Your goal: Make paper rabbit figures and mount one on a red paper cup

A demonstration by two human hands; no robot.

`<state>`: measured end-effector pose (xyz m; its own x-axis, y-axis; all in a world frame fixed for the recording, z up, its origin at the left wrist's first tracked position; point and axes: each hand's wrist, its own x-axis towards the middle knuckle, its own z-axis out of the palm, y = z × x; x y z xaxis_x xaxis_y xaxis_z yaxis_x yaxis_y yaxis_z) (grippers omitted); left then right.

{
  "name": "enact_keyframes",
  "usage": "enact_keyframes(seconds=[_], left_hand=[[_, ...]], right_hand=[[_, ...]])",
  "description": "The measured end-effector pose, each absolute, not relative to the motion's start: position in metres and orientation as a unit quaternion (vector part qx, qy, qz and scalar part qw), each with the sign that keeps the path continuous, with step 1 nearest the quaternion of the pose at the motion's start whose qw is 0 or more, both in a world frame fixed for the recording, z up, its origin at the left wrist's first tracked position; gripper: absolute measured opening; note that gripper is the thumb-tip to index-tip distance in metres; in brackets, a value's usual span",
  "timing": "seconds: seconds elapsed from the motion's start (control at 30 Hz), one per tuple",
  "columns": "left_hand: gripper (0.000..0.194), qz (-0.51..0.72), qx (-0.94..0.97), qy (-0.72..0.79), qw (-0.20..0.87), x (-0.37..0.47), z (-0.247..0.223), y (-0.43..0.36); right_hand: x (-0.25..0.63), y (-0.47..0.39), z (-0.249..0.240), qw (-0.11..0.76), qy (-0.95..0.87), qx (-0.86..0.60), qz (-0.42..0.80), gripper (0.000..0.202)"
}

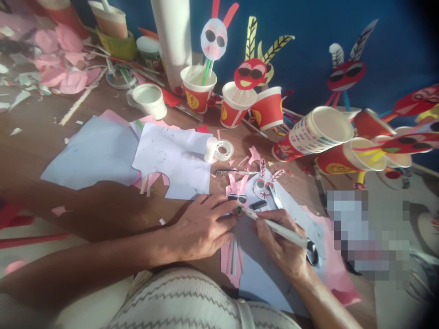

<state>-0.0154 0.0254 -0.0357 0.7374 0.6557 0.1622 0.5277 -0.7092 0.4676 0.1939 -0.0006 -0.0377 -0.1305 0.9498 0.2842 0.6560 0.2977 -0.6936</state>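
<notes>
A small pink paper face with ears and dark eyes lies on the papers in front of me, a green mark at its lower part. My left hand lies beside it, fingers spread, fingertips touching its left edge. Between the fingers of my right hand is a white marker, its tip at the green mark. A dark marker cap rests just right of the face. Behind the cap is a white paper face with patterned ears. Under my hands is a white sheet.
Cut white sheets lie left, with a tape roll and a white mug behind. Red cups holding paper faces and stacked cups line the back. Pink scraps are heaped back left.
</notes>
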Motion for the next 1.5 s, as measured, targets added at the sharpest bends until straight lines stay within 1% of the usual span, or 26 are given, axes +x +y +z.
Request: enact_keyframes(seconds=[0.3, 0.7, 1.5], left_hand=[[0.026, 0.157, 0.911, 0.326, 0.2, -0.0149, -0.0357, 0.0251], [0.024, 0.161, 0.907, 0.326, 0.214, -0.0153, -0.035, 0.0259], [0.022, 0.162, 0.905, 0.329, 0.214, -0.014, -0.0366, 0.0256]], right_hand=[[0.1935, -0.0014, -0.0381, 0.355, -0.718, -0.555, 0.225, 0.007], [0.1941, 0.0003, -0.0407, 0.392, -0.662, -0.584, 0.259, 0.008], [0.1919, 0.0035, -0.04, 0.366, -0.692, -0.574, 0.24, 0.008]])
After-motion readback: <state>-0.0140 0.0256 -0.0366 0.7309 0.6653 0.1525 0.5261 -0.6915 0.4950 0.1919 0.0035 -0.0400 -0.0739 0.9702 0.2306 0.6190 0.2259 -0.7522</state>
